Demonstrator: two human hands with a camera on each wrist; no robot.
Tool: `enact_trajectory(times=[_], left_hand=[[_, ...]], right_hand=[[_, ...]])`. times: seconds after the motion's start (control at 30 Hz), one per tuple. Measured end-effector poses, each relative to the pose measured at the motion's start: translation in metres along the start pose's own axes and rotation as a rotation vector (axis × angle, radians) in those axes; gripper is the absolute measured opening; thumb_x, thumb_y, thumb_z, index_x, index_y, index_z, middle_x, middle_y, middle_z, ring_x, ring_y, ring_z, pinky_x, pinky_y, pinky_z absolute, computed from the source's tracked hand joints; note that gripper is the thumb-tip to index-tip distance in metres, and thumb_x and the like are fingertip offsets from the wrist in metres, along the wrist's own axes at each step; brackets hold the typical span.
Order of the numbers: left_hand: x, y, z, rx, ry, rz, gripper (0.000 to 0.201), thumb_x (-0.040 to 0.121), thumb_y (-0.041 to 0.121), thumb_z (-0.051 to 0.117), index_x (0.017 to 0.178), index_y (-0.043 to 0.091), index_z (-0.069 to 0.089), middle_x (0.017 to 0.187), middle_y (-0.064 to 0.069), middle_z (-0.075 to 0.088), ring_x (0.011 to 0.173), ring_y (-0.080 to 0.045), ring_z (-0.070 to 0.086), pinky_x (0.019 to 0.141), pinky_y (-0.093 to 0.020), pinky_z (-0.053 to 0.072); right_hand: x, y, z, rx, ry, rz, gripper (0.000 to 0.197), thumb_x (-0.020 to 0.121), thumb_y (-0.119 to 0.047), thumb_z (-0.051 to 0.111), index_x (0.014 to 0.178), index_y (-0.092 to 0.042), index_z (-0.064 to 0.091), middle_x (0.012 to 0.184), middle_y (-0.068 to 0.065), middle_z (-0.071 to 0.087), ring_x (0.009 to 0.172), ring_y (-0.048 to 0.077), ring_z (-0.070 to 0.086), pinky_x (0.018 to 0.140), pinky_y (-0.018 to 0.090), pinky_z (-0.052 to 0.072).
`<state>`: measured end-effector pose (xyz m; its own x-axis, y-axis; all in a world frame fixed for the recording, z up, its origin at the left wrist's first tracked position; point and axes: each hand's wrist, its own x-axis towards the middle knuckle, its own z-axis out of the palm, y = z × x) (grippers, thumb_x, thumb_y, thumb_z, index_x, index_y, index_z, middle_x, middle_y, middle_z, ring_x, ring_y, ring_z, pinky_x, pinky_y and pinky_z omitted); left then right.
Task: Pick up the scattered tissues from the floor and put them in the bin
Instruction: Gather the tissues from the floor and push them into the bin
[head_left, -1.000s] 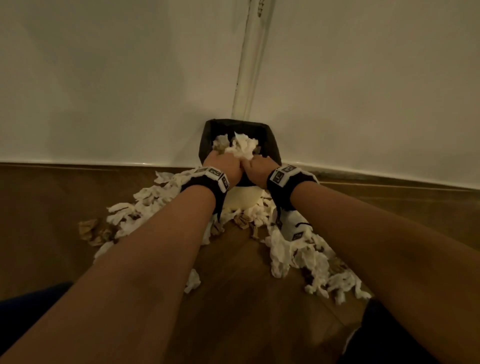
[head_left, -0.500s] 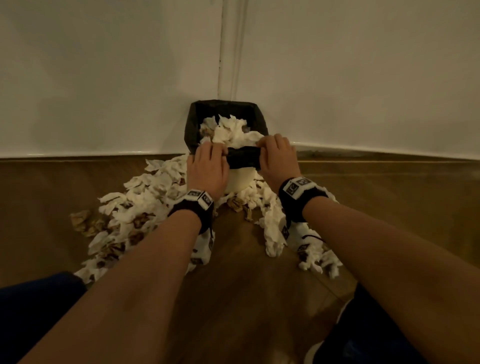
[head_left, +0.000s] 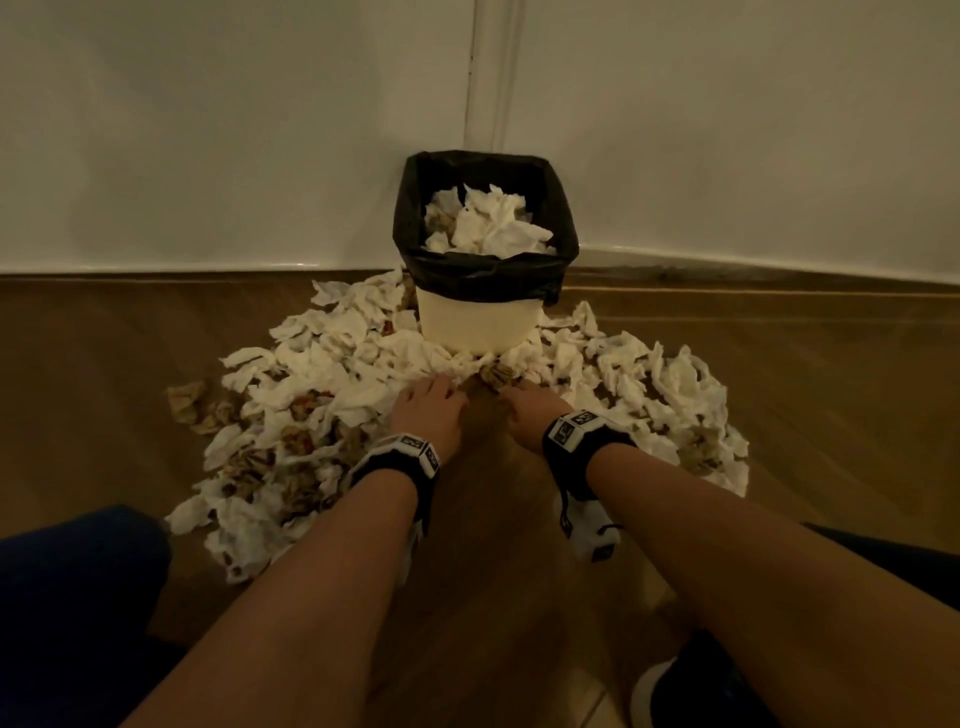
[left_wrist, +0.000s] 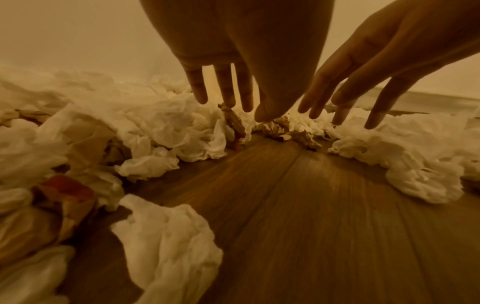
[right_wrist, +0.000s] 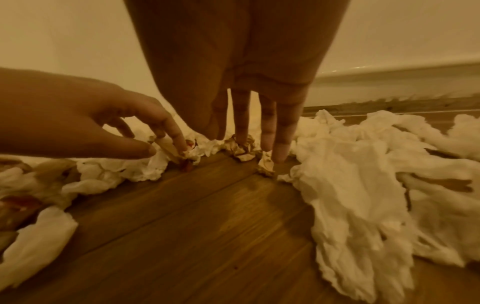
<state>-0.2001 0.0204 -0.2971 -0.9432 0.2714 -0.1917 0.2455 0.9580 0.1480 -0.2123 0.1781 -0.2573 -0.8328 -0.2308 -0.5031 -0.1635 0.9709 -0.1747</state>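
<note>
A white bin (head_left: 477, 322) with a black liner (head_left: 485, 275) stands in the corner, piled with white tissues (head_left: 488, 223). Crumpled white and brown tissues lie on the floor left (head_left: 322, 384) and right (head_left: 649, 384) of it. Both hands are down in front of the bin's base. My left hand (head_left: 436, 395) has its fingers (left_wrist: 226, 92) stretched out, their tips touching a brownish wad (left_wrist: 233, 121). My right hand (head_left: 519, 400) reaches down beside it, straight fingers (right_wrist: 267, 127) touching small crumpled pieces (right_wrist: 241, 148). Neither hand holds anything.
Two white walls (head_left: 208, 130) meet behind the bin, with a skirting edge along the wooden floor. A bare strip of floor (head_left: 493, 519) runs between the two tissue heaps. Dark trouser legs (head_left: 67, 597) sit at both lower corners, with a shoe (head_left: 675, 691) at the lower right.
Both hands pushed a wad of tissues into the bin, let go at its rim, then came down to the floor in front of the bin. The bin now holds more tissues.
</note>
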Motion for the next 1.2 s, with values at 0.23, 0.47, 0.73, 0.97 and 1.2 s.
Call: enact_trajectory(times=[0.23,0.47,0.73,0.97,1.2], left_hand=[[0.021,-0.001,0.011,0.003,-0.208,-0.075,0.052,0.092,0.027,0.045,0.142,0.032,0.030,0.153,-0.006,0.013,0.139,-0.039,0.012,0.114,-0.050,0.018],[0.020,-0.004,0.029,-0.006,-0.371,-0.131,0.049,0.097,0.018,0.042,0.144,0.023,0.027,0.143,-0.018,0.028,0.133,-0.040,0.026,0.103,-0.045,0.035],[0.005,-0.010,0.040,-0.053,-0.367,-0.093,0.026,0.092,0.010,0.052,0.118,0.011,0.056,0.137,-0.017,0.031,0.116,-0.037,0.045,0.096,-0.037,0.045],[-0.002,-0.018,0.045,-0.294,-0.289,-0.140,0.029,0.082,0.004,0.059,0.109,0.013,0.053,0.124,-0.009,0.036,0.094,-0.020,0.048,0.073,-0.024,0.040],[0.006,-0.009,0.039,-0.301,-0.266,-0.146,0.042,0.080,0.062,0.054,0.079,0.021,0.046,0.092,0.000,0.031,0.085,-0.017,0.038,0.073,-0.031,0.038]], right_hand=[[0.016,0.004,0.011,-0.052,-0.020,-0.007,0.047,0.096,-0.019,0.039,0.143,-0.016,0.031,0.148,0.009,0.027,0.127,0.037,0.033,0.105,0.044,0.031],[0.030,0.015,0.017,0.027,0.003,0.068,0.052,0.093,-0.014,0.045,0.143,-0.020,0.032,0.147,0.008,0.023,0.132,0.036,0.027,0.107,0.045,0.035],[0.045,0.031,0.004,-0.055,0.216,0.084,0.044,0.089,-0.019,0.046,0.133,-0.023,0.047,0.151,0.005,0.015,0.135,0.041,0.017,0.104,0.046,0.039],[0.061,0.032,0.005,-0.006,0.048,0.068,0.051,0.089,-0.029,0.054,0.138,-0.025,0.043,0.148,0.009,0.024,0.132,0.038,0.029,0.109,0.042,0.031],[0.056,0.018,0.009,0.032,0.106,0.112,0.026,0.093,-0.006,0.049,0.111,-0.007,0.067,0.127,0.016,0.053,0.113,0.031,0.054,0.093,0.034,0.045]])
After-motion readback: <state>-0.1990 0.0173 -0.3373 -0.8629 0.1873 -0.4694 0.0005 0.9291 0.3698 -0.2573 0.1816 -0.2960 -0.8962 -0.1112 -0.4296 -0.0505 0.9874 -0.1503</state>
